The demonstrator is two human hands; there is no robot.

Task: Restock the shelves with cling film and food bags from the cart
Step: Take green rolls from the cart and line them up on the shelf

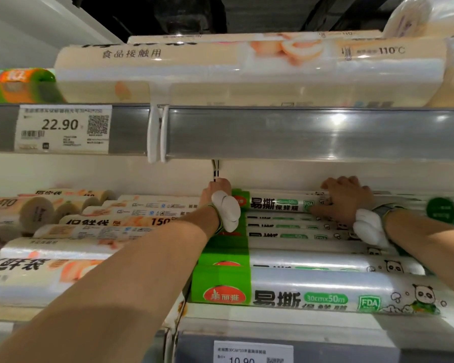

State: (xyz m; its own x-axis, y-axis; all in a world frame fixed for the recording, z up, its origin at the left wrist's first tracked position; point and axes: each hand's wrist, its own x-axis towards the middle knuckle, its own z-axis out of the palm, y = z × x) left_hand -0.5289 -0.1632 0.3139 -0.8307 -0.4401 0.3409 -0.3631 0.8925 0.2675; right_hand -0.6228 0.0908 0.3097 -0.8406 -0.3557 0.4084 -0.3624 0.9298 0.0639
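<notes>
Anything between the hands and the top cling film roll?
Nothing visible. The right hand holds the top cling film roll, the left hand is at its green end, and the roll already lies on the stack.

The clear cling film rolls with green label bands were wrapped in smooth, glossy plastic. The grey shelf-edge strip shone like polished plastic; its white price tag looked like matt paper. The cream food bag rolls gleamed more softly.
</notes>
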